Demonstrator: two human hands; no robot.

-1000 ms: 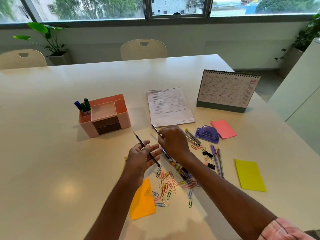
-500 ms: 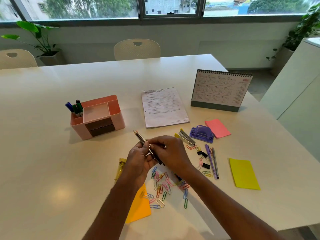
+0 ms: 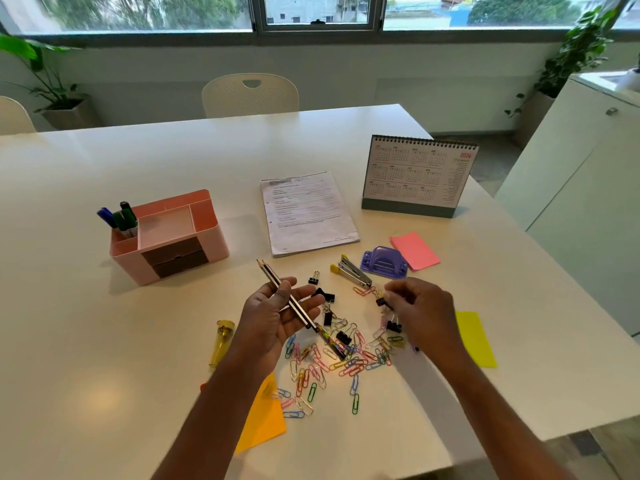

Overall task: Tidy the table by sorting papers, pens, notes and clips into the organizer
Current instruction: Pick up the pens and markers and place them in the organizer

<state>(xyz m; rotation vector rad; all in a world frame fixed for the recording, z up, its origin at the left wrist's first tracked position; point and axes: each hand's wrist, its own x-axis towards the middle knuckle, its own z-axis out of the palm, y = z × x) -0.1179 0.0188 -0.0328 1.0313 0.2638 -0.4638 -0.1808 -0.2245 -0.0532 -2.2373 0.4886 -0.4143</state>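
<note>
The organizer stands on the left of the desk, well apart from the clutter. It is a pink box with dark drawers in front, and a few markers stand upright in its end slot. The shallow tray beside them looks bare, so we judge the sorting has hardly begun. From the head view we see the left hand palm up, fingers loosely spread, its thumb pinning two pencils across the fingers. We take it that they are kept together there so they can go to the pen slot in one trip. The right hand hangs over the heap with its fingers curled downward beside a binder clip. We cannot tell whether it pinches anything, since the hand hides what lies under it. The paper clips lie scattered between the two arms, some spilling onto an orange note, and a patterned pen lies among them. The papers lie flat in a squared stack behind the heap. A pink note and a yellow note lie to the right. A stapler, a purple hole punch and a calendar are nearby.
</note>
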